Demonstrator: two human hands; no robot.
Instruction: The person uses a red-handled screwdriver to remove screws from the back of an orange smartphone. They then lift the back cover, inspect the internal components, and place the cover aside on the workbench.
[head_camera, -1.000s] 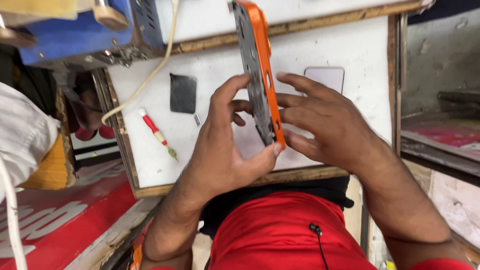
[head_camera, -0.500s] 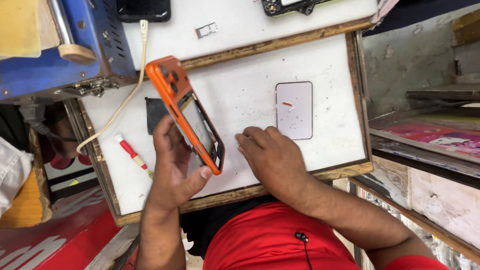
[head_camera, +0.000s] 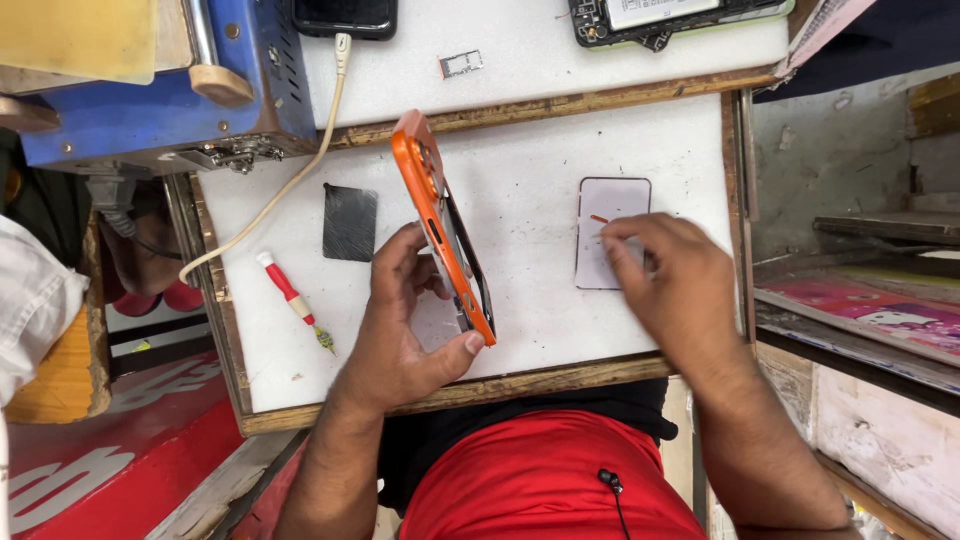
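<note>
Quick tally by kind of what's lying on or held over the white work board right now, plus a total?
Orange-cased phone, held on edge in the left hand: 1
Pale rectangular pad, under the right hand fingertips: 1
Small red piece on that pad: 1
Dark rectangular sheet: 1
Red-handled screwdriver: 1
Cream cable: 1
Total: 6
</note>
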